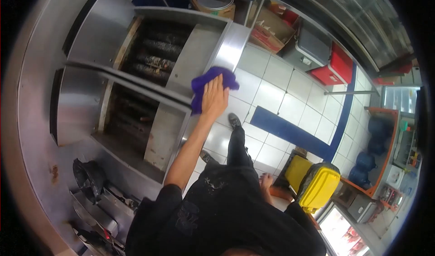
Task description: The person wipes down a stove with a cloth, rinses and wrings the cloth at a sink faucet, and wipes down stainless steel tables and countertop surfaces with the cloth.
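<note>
My left hand (pixel 215 97) presses on a bunched purple cloth (pixel 229 78), fingers stretched over it. The cloth lies over the front steel edge (pixel 229 47) of a grill unit and hangs partly past it. Beside my right thigh, away from the cloth, my right hand (pixel 266 181) hangs with nothing seen in it and its fingers slightly apart. Left of the cloth, the grill has two open bays with dark, grimy interiors (pixel 156 52) and pale metal plates (pixel 195 52).
White floor tiles (pixel 272 88) with blue strips (pixel 290 128) lie ahead. A yellow bin (pixel 319 188) stands at the right. Grey (pixel 308 45) and red (pixel 337 65) coolers are at the upper right. Black-wrapped pans (pixel 88 179) sit at the lower left.
</note>
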`<state>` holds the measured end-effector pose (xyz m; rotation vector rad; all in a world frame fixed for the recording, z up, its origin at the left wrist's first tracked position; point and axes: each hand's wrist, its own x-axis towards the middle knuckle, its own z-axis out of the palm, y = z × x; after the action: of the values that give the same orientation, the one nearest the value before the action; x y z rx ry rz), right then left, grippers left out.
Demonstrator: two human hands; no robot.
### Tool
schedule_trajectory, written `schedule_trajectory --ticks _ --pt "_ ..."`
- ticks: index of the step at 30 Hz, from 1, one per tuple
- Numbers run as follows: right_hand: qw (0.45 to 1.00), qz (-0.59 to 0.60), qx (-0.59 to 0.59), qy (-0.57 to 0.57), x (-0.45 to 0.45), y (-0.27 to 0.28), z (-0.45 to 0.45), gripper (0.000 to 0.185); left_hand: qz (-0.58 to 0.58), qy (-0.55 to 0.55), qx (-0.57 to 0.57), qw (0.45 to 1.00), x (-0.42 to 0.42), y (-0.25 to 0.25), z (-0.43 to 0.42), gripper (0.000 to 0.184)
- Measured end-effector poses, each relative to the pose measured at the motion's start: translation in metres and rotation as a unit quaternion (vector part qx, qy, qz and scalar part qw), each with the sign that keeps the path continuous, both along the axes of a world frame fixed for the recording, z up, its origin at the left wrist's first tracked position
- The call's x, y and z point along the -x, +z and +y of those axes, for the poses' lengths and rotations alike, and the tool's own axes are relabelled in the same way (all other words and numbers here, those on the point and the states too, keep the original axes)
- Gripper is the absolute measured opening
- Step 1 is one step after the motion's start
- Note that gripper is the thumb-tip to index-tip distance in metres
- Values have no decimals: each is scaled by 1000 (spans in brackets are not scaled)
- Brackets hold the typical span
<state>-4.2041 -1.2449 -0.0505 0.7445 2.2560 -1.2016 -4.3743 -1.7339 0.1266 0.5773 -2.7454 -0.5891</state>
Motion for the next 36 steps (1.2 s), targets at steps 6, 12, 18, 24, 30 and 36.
schedule_trajectory --ticks 6,12,18,24,30,36 --pt "984 90 145 -45 198 51 -47 33 58 -21 37 997 236 -22 -63 57" --pt "983 104 147 -23 254 47 -2 28 74 32 21 997 203 -15 -44 50" --pt "989 -78 89 -94 237 -5 32 39 -65 171 18 983 -23 25 39 49" --pt "971 -71 144 178 295 -55 -51 39 -92 354 0 931 -184 38 110 45" --pt "886 42 246 390 321 35 -226 35 -81 584 41 807 -301 23 176 44" --pt "701 271 305 585 201 252 -359 36 39 478 -85 873 -241 6 150 22"
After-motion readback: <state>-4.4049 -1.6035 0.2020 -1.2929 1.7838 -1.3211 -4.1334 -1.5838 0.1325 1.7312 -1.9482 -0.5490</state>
